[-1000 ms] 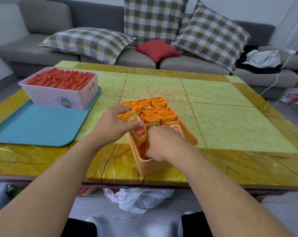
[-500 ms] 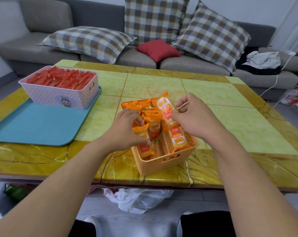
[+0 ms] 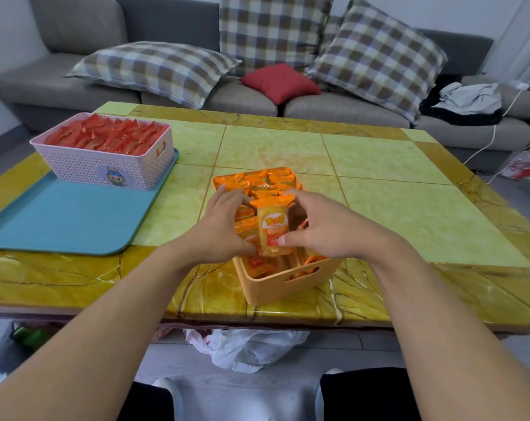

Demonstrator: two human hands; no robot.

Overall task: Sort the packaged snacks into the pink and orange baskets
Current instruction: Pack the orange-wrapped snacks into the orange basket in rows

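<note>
in the head view an orange snack packet [image 3: 272, 227] stands upright, long axis vertical, over the near middle of the orange basket [image 3: 283, 284], pinched between the left hand [image 3: 219, 230] on its left edge and the right hand [image 3: 326, 230] on its right, both equally near, so the coming move looks like a straight push down into the gap below. the hands hide that gap and the packets beside it, and the packet's print is too small to read; the pink basket [image 3: 105, 167] of red packets sits well apart to the left on the blue tray [image 3: 60, 220].

The room is bright with soft light. The tabletop [image 3: 379, 208] shines a little. Edges look bent, and slightly blurry.
</note>
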